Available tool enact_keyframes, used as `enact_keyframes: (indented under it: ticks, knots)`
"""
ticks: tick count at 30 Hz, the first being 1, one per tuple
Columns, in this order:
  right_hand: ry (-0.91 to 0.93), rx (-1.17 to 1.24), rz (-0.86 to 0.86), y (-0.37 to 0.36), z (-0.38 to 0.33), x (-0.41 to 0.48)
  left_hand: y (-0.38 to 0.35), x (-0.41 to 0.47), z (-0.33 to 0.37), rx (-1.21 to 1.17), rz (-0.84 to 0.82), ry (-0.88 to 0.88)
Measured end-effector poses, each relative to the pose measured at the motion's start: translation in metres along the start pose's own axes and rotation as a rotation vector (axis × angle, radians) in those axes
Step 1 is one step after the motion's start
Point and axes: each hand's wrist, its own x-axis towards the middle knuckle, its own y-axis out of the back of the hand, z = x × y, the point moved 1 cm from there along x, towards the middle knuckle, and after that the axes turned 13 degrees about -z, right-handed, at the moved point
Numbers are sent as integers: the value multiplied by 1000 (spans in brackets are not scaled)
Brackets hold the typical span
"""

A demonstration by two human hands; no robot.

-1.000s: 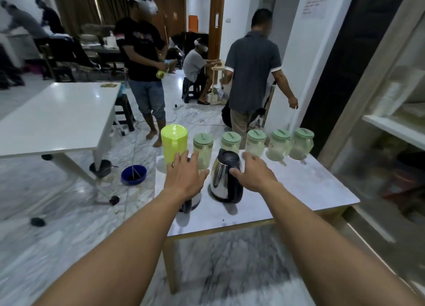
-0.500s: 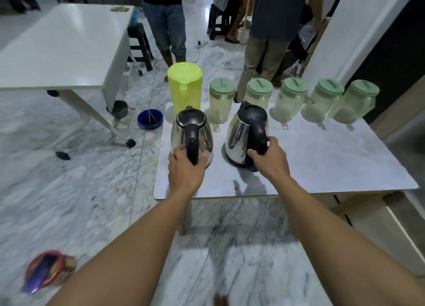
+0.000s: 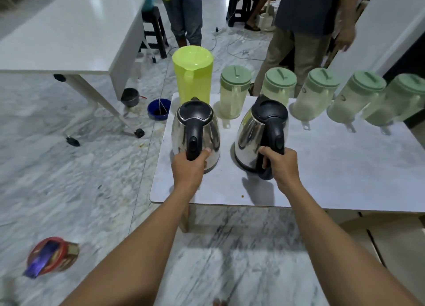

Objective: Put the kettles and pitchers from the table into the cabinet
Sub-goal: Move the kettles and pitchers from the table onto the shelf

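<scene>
Single head view, looking forward-down, close over table front edge.

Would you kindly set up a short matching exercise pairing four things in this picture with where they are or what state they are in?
Things:
1. left kettle
2. right kettle
3. yellow pitcher
4. blue bowl

Places or states:
A. on the floor beside the table
B. handle gripped by the right hand
C. lidless, at the left end of the back row
D. handle gripped by the left hand

Pairs: 1-D, 2-B, 3-C, 4-A
</scene>
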Motion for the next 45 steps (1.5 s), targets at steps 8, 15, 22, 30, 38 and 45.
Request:
enact_keyframes:
  ticks: [8, 15, 22, 30, 38, 45]
  knots:
    - [12, 21, 178, -12, 6, 4, 2, 0, 6, 55, 51, -37]
    - [50, 45, 210, -9, -17, -20, 8, -24, 35, 42, 22, -73]
    - [88, 24, 264, 4, -60, -65, 11, -55, 86, 67, -19, -156]
    - [131, 35, 461, 33, -108, -139, 2, -88, 154, 114, -213, -290]
    - [156, 28, 733, 78, -143, -225, -44, -127, 204, 138, -510, -419]
    - [128, 6, 994, 120, -151, -318, -97, -185, 224, 105, -757, -462]
